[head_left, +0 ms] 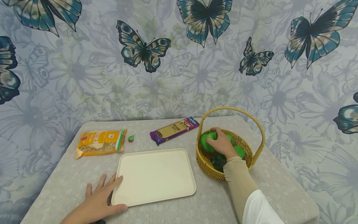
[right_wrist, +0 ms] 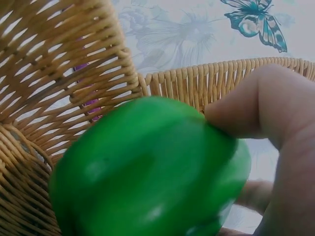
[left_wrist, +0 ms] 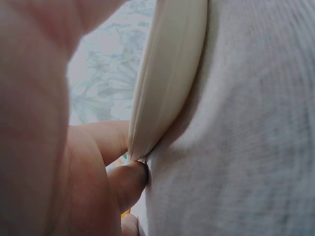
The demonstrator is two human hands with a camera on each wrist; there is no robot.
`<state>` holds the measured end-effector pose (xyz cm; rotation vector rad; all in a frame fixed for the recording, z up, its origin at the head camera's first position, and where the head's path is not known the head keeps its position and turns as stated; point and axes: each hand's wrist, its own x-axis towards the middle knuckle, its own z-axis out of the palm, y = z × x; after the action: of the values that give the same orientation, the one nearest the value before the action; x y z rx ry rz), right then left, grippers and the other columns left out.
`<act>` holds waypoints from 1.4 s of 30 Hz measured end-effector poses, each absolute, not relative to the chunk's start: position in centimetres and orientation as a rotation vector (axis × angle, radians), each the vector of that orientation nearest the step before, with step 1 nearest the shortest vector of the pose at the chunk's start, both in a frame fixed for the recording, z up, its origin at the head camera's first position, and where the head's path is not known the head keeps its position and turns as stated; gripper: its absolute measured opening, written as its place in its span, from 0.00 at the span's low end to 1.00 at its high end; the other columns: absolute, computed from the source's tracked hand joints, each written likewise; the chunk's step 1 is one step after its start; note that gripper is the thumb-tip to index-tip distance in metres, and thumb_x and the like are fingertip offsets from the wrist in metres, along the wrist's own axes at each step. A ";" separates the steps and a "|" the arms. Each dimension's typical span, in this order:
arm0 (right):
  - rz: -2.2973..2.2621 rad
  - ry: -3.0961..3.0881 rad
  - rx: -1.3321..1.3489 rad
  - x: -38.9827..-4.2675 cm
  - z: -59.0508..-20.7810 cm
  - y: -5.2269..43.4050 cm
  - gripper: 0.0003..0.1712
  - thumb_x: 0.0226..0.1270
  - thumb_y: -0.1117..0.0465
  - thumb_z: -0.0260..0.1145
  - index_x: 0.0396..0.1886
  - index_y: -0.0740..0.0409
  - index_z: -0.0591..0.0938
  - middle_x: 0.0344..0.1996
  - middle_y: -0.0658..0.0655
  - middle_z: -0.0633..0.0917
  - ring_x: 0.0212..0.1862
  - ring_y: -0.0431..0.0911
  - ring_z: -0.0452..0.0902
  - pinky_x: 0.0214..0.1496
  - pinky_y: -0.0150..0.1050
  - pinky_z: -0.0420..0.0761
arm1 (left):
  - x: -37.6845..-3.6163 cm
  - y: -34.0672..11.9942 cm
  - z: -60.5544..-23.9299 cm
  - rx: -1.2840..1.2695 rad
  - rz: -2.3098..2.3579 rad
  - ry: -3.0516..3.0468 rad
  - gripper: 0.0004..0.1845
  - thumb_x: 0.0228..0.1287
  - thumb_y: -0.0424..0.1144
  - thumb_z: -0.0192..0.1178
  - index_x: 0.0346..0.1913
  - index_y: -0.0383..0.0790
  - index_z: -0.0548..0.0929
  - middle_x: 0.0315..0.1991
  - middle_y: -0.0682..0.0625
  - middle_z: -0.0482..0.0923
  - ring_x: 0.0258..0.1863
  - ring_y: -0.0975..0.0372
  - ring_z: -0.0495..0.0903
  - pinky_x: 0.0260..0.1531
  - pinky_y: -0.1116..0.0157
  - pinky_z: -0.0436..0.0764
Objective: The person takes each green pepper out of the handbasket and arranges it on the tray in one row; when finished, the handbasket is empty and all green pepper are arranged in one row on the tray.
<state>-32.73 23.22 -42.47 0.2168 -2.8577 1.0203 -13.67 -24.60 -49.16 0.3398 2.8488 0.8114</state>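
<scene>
Far left edge of the counter (head_left: 70, 183): yellow plastic packet of dried noodles (head_left: 99, 143), then a small green wrapped lollipop (head_left: 131, 137). Left hand (head_left: 99, 199) lies flat, fingers straight, touching the near left corner of the cream rectangular plastic tray (head_left: 155, 175), which holds nothing yet. Behind the tray, a purple packet of noodles (head_left: 174, 130). Near the right edge, right hand (head_left: 222, 144) is curled around a glossy green bell pepper (head_left: 208, 140) inside the woven wicker handled basket (head_left: 208, 166); pepper not yet lifted clear. More green items remain beneath.

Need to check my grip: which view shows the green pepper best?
The right wrist view: the green pepper fills the frame, right hand gripping it inside the basket. The head view shows it small, half covered by the hand. The left wrist view misses it.
</scene>
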 end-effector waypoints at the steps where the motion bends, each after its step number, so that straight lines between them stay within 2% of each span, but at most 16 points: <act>1: 1.026 -2.859 0.226 -32.7 -42.4 23.2 0.33 0.60 0.41 0.57 0.64 0.44 0.66 0.52 0.54 0.75 0.39 0.51 0.72 0.37 0.45 0.73 | -13.7 -24.6 -49.2 0.337 0.813 2.847 0.50 0.47 0.69 0.60 0.71 0.49 0.59 0.70 0.34 0.47 0.66 0.31 0.35 0.44 0.31 0.17; 9: 1.051 -2.841 0.258 -32.6 -42.3 23.3 0.28 0.61 0.47 0.56 0.62 0.44 0.68 0.55 0.54 0.73 0.41 0.52 0.71 0.37 0.46 0.72 | -13.6 -24.6 -49.3 0.353 0.815 2.866 0.49 0.47 0.69 0.60 0.70 0.50 0.59 0.70 0.34 0.48 0.65 0.31 0.36 0.45 0.30 0.18; 16: 1.201 -2.787 0.272 -32.7 -42.5 23.4 0.26 0.60 0.50 0.58 0.60 0.39 0.70 0.53 0.54 0.73 0.33 0.51 0.77 0.25 0.42 0.78 | -13.6 -24.6 -49.4 0.373 0.807 2.881 0.48 0.48 0.68 0.60 0.70 0.49 0.59 0.70 0.34 0.50 0.65 0.30 0.37 0.45 0.29 0.21; 18: 1.205 -2.795 0.268 -32.7 -42.5 23.3 0.25 0.60 0.48 0.60 0.59 0.40 0.71 0.54 0.54 0.73 0.30 0.52 0.78 0.25 0.42 0.78 | -13.6 -24.6 -49.4 0.371 0.806 2.880 0.48 0.48 0.67 0.60 0.70 0.49 0.59 0.70 0.34 0.50 0.65 0.30 0.37 0.45 0.28 0.21; 26: 1.202 -2.829 0.296 -32.6 -42.4 23.3 0.28 0.59 0.45 0.66 0.58 0.46 0.73 0.52 0.56 0.76 0.28 0.55 0.82 0.28 0.41 0.80 | -13.6 -24.5 -49.3 0.354 0.788 2.875 0.49 0.48 0.68 0.60 0.70 0.48 0.59 0.70 0.34 0.49 0.65 0.31 0.36 0.46 0.28 0.21; 32: 1.161 -2.823 0.344 -32.6 -42.3 23.3 0.22 0.61 0.47 0.65 0.53 0.49 0.77 0.49 0.56 0.78 0.26 0.55 0.81 0.26 0.41 0.78 | -13.6 -24.4 -49.3 0.337 0.764 2.876 0.50 0.46 0.70 0.59 0.71 0.48 0.59 0.70 0.34 0.49 0.66 0.31 0.36 0.46 0.28 0.23; 36: 1.106 -2.821 0.352 -32.6 -42.3 23.3 0.20 0.61 0.47 0.65 0.50 0.49 0.78 0.50 0.56 0.77 0.23 0.52 0.79 0.29 0.41 0.77 | -13.7 -24.3 -49.3 0.323 0.761 2.858 0.51 0.46 0.70 0.59 0.71 0.47 0.59 0.70 0.34 0.48 0.65 0.31 0.35 0.45 0.28 0.21; 40: 1.072 -2.816 0.344 -32.6 -42.4 23.4 0.18 0.61 0.47 0.64 0.49 0.47 0.79 0.50 0.54 0.77 0.25 0.50 0.77 0.33 0.43 0.77 | -13.7 -24.4 -49.4 0.319 0.762 2.853 0.51 0.46 0.70 0.59 0.71 0.48 0.59 0.70 0.34 0.47 0.66 0.31 0.35 0.44 0.28 0.20; 42: 1.048 -2.820 0.345 -32.6 -42.5 23.4 0.20 0.60 0.46 0.65 0.49 0.48 0.78 0.50 0.54 0.77 0.32 0.49 0.77 0.38 0.45 0.77 | -13.8 -24.4 -49.4 0.320 0.758 2.855 0.51 0.46 0.70 0.59 0.71 0.48 0.58 0.70 0.34 0.48 0.65 0.31 0.35 0.44 0.29 0.20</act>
<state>-32.62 23.38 -42.48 0.3452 -2.8204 1.0485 -13.78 -24.37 -49.41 0.3195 2.8549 0.7582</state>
